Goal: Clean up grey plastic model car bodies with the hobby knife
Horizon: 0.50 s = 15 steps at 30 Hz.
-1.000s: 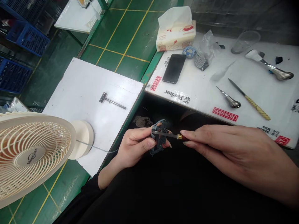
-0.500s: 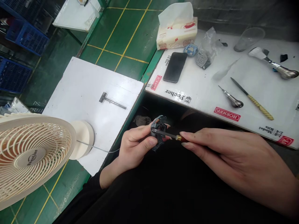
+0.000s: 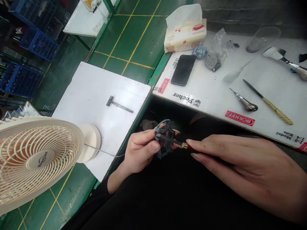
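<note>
My left hand pinches a small dark grey plastic part by its left edge, between thumb and fingers. The part has a curved rim and an open, frame-like inside. In my right hand is a flat-bladed hand tool with a brass collar; most of its dark reddish handle is hidden by the fingers. The blade lies across the part, its tip near the left thumb and rim. Whether the blade's edge touches the plastic I cannot tell.
On the white bench to the right are a phone, a tissue pack, a plastic bag, a clear cup, an awl-like tool and a yellow-wrapped file. Left are a T-shaped metal tool and a fan.
The plastic part has turned, so more of its open inside shows. The tool's blade now lies at a steeper slant across it. The whole view has shifted slightly.
</note>
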Motion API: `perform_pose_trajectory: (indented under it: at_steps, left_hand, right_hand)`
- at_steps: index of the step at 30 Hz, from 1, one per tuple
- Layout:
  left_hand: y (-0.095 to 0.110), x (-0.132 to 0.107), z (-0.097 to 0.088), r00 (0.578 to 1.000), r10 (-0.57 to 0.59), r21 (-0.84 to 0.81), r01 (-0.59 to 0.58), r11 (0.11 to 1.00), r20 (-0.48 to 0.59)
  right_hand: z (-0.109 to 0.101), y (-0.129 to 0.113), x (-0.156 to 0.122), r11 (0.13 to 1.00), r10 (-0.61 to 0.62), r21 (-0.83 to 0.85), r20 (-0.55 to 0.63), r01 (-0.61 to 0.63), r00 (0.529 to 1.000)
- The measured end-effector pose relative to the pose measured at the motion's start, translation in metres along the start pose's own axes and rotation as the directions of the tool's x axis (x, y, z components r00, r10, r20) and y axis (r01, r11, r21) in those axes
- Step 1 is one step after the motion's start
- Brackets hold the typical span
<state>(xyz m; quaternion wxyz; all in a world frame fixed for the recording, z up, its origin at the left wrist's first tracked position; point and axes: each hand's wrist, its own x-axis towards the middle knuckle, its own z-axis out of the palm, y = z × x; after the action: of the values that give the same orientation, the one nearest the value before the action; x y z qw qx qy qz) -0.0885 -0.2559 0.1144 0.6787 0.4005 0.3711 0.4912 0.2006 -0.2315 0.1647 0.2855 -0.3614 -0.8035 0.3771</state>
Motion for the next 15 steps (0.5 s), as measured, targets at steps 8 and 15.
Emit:
perform_pose_trajectory:
  at_steps: [8,15]
  left_hand:
    - [0.0004,-0.0048,-0.0024,0.999,0.047,0.174,-0.044,0.984,-0.009]
    - [0.0007,-0.0044,-0.0018,1.000,0.023,0.193,-0.021,0.981,-0.008]
  right_hand:
    - [0.0014,-0.0012,0.0027,0.984,0.107,0.144,0.000,-0.106,0.994]
    - [0.0021,0.0005,0.0018,0.987,0.090,0.136,0.002,-0.089,0.996]
